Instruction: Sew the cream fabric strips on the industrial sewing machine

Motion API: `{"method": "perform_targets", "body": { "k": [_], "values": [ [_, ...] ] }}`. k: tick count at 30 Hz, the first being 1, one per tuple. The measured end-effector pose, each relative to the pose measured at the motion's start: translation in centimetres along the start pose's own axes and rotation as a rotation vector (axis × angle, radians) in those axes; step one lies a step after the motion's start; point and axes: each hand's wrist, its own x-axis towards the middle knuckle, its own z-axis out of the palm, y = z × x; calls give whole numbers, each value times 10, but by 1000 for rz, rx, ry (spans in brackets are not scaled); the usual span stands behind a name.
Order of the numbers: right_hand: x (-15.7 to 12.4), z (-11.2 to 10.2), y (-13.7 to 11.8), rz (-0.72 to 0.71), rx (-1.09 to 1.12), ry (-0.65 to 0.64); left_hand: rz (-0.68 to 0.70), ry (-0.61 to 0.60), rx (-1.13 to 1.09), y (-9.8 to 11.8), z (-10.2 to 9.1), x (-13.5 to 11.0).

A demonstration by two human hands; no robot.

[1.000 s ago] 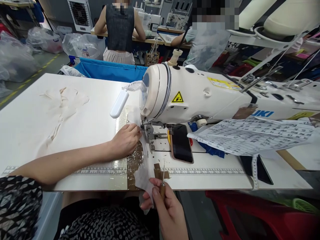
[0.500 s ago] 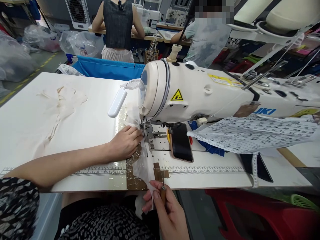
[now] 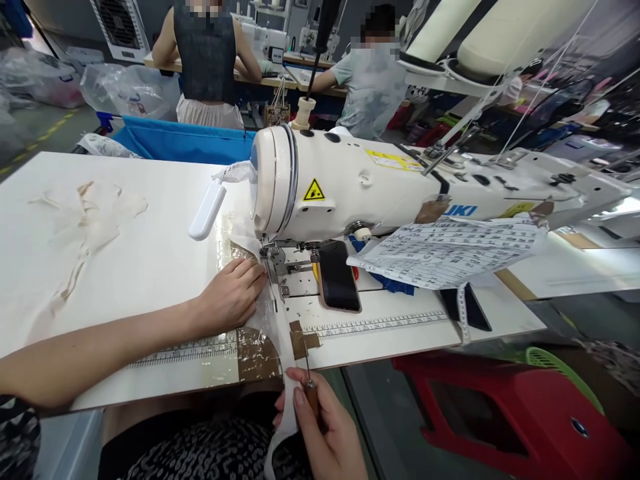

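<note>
My left hand [image 3: 231, 295] lies beside the presser foot [image 3: 265, 252], its bent fingers together and pressed onto white sheer fabric [image 3: 274, 313]. From the foot this fabric runs toward me as a narrow strip and hangs past the table's front edge. Low in the view, my right hand [image 3: 327, 430] is closed around an awl [image 3: 311, 395] with a wooden handle, its thin point upward. Its thumb and fingers also pinch the strip. The white sewing machine [image 3: 330, 180] stands over the work; the needle tip is too small to make out.
A phone [image 3: 339, 277] lies on the machine bed, right of the foot. Printed paper sheets [image 3: 450, 253] hang under the machine arm. Crumpled sheer fabric [image 3: 93, 217] is on the left tabletop. A red plastic stool [image 3: 500, 407] stands at lower right. Two people sit working behind.
The view has swung right, shifting the scene leftward. Fabric behind the foot lies differently, baring brown tape there. Both hands keep their holds, and more of the strip shows below my right hand.
</note>
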Motion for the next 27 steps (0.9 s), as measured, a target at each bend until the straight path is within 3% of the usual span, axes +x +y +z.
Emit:
{"method": "perform_targets", "body": {
  "k": [6,10,15,19,22,27],
  "values": [
    [-3,-7,-8,-120,-195,9,-65,-13,-20,-2,0,3],
    [-2,-4,-26,-281,-288,4,-80,23,-37,-7,2,5],
    [9,12,-56,-481,-245,-105,-42,17,42,-16,2,16],
    [13,22,-68,-515,-231,-193,-9,-48,173,-24,3,26],
    [13,21,-62,-559,-306,-224,-49,28,159,-29,8,27],
    [25,17,-41,-748,-480,-273,-150,235,-141,-42,17,22]
  ]
}}
